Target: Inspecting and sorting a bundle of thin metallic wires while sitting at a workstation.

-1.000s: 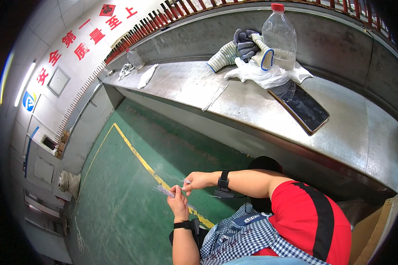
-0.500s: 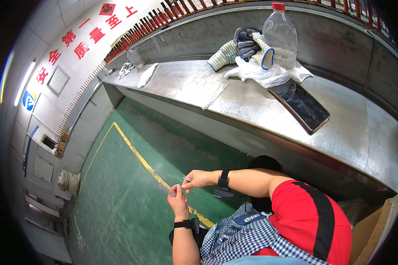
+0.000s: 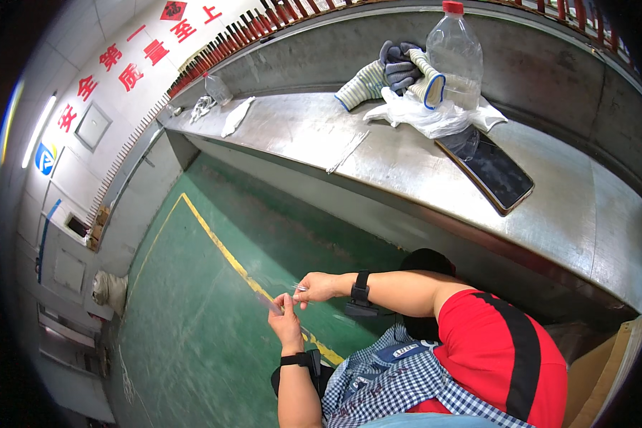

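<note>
Over the green floor, my left hand [image 3: 287, 329] is closed, thumb and fingers pinching a thin, see-through strip [image 3: 268, 302] that sticks out to the left. Meeting it from the right, my right hand [image 3: 318, 287] is also closed. Between its fingertips shows a small, thin, shiny metallic piece [image 3: 299, 288], too small to name surely. The fingertips of the two hands are close together; whether they touch I cannot tell.
A metal bench [image 3: 292, 139] runs along the far side. On it lie thin white sticks [image 3: 347, 151], a phone [image 3: 488, 171], a white plastic bag [image 3: 435, 121], striped work gloves [image 3: 365, 85] and a clear bottle [image 3: 455, 57]. A cardboard box [image 3: 610, 371] stands at the right.
My hands stay almost in place, with only slight finger movement. The strip and the shiny piece are still held; the things on the bench lie as before.
</note>
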The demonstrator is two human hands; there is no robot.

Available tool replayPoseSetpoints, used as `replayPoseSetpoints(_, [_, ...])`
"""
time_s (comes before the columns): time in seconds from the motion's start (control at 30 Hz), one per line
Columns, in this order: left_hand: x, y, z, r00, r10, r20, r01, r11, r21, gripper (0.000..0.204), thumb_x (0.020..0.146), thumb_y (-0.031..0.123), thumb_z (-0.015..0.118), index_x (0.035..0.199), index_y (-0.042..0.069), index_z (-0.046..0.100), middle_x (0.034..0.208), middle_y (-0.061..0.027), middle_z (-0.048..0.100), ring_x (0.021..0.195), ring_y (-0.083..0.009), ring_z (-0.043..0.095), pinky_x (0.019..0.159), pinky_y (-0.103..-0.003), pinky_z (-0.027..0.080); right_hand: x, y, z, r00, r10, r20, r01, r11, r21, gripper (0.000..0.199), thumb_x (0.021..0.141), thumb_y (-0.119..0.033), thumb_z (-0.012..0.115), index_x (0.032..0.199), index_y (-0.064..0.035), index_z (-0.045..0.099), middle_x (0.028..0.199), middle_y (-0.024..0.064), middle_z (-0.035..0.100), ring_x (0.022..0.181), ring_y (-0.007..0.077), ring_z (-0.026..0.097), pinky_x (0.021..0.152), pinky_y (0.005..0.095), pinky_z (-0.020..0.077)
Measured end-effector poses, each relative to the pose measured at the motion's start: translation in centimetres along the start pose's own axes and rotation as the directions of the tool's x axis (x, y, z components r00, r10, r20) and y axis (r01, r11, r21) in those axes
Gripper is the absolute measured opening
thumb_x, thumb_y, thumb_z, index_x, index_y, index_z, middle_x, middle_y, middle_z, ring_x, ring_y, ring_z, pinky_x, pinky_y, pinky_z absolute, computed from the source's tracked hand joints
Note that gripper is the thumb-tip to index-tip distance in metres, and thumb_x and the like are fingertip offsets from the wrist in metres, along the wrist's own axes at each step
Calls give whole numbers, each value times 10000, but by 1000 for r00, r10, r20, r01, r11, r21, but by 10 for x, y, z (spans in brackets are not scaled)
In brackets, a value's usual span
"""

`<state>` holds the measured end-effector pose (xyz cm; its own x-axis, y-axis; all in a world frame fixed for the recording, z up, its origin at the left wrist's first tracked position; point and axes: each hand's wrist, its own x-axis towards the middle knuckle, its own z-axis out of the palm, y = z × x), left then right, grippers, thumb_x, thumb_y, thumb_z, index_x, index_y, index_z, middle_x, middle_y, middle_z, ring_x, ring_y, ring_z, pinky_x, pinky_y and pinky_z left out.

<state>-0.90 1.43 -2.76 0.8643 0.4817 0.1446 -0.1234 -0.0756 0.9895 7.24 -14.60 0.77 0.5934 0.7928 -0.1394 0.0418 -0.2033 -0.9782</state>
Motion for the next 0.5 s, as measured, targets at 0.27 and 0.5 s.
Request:
replayPoseSetpoints(0.27, [-10,31,12,985,-163,60,166,985,-43,256,966,266,561,1088,54,634,692,54,544,466,2,310,411,-189,226,-2,0,-11,991,-136,-6,136,989,59,251,974,-242,517,1014,-83,707,891,11,715,895,89,594,880,299,450])
replayPoseSetpoints(0.5, [-6,28,12,979,-144,144,155,986,-67,289,981,232,532,1189,38,585,794,39,589,458,7,309,400,-178,243,7,3,-12,999,-34,19,29,979,200,227,960,-248,555,1009,-71,687,858,-19,676,817,62,554,755,247,436])
